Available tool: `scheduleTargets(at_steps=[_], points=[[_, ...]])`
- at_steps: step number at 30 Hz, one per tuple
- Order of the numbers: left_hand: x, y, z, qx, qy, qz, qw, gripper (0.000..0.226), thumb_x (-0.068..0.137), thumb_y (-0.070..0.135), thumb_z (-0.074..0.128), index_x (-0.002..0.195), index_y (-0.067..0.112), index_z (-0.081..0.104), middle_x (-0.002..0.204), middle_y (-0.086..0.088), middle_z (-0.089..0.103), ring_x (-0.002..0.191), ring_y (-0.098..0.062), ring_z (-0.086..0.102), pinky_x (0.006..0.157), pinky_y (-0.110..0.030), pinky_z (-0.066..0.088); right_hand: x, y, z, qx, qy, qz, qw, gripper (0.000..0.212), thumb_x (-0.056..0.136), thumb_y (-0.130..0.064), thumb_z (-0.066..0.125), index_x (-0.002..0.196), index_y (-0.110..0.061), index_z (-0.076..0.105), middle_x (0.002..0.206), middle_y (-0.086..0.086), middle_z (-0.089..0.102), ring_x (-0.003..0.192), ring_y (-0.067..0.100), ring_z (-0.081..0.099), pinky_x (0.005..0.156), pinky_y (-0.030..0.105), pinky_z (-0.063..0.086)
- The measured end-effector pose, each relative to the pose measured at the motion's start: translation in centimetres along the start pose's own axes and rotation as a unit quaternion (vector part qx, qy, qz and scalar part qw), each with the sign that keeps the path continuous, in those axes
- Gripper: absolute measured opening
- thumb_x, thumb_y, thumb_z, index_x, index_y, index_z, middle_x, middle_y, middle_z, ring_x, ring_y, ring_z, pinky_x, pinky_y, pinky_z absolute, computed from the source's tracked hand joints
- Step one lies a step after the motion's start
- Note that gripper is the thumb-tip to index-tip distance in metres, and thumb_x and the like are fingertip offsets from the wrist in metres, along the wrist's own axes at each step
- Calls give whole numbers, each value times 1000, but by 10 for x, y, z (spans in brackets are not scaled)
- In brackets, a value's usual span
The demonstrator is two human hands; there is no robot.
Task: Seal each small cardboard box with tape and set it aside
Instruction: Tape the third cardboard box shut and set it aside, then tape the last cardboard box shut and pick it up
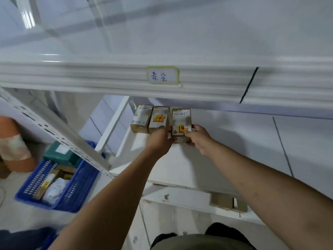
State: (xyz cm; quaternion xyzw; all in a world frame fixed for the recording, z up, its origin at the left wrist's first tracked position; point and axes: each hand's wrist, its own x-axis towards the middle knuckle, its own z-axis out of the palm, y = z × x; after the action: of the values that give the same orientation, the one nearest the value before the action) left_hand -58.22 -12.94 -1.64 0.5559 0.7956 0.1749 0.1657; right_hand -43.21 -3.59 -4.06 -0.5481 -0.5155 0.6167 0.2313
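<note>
A white metal shelf fills the frame's centre, under a labelled beam. At its back, mid-frame, three small cardboard boxes stand in a row, sides touching, likely to save space. The left hand and right hand clasp the rightmost box from both sides. Motion blur hides any tape. A blue basket sits lower left.
</note>
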Motion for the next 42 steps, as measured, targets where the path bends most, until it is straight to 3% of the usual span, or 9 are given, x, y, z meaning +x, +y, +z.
scheduleTargets(at_steps=[3,7,12,16,22,24,27,31,42], points=[[14,-4,-5,11,-11,24,1000,26,95,31,66,121,27,67,113,-3,71,102,-29,69,72,-31,48,5,3,7,2,28,10,1000,21,91,-18,75,104,-28,64,120,6,74,108,27,71,99,52,58],[33,-6,-6,75,-8,35,996,28,101,28,55,127,26,66,119,-9,71,107,-32,67,74,-34,45,20,6,15,11,53,19,998,31,89,-16,76,118,-21,68,122,7,73,109,26,70,98,49,59],[50,-14,-3,151,0,46,988,35,99,32,61,132,23,67,134,-9,57,130,-32,47,104,-42,44,41,3,32,-5,77,6,997,18,93,-20,74,108,-25,67,117,5,73,107,25,68,97,48,59],[52,-21,3,135,-2,44,990,34,101,25,56,134,21,64,135,-9,55,131,-31,47,101,-44,47,52,9,38,-39,97,13,994,46,92,-33,74,134,-21,64,129,3,70,112,24,67,100,44,57],[39,-17,5,32,20,40,998,56,97,12,53,151,26,52,144,-7,51,136,-30,48,106,-43,46,32,8,27,-41,100,-11,994,81,73,-54,78,145,-26,53,136,2,62,117,27,65,100,49,57],[28,-7,9,-52,54,76,994,50,95,12,58,144,22,60,133,-7,58,122,-29,59,95,-41,54,9,4,14,-41,100,-39,993,67,78,-48,80,138,-27,60,128,1,66,111,24,68,96,46,59],[10,19,9,-222,79,104,966,33,98,15,64,129,21,70,113,-1,65,90,-12,68,83,-29,57,-31,-4,-11,0,74,-73,995,32,94,-22,74,126,-17,69,116,12,73,98,24,73,84,37,62],[-9,63,11,-337,42,117,933,21,101,16,64,117,24,76,104,8,68,87,-2,64,76,-17,53,-85,-12,-53,31,84,-110,990,16,98,-16,70,112,-11,75,102,15,77,81,19,72,78,32,60],[-54,205,65,-363,-75,145,917,21,102,20,62,106,33,78,107,14,71,74,2,59,72,-12,44,-173,24,-194,86,206,-117,968,13,99,-19,68,108,-14,77,92,8,78,80,23,72,83,38,60]])
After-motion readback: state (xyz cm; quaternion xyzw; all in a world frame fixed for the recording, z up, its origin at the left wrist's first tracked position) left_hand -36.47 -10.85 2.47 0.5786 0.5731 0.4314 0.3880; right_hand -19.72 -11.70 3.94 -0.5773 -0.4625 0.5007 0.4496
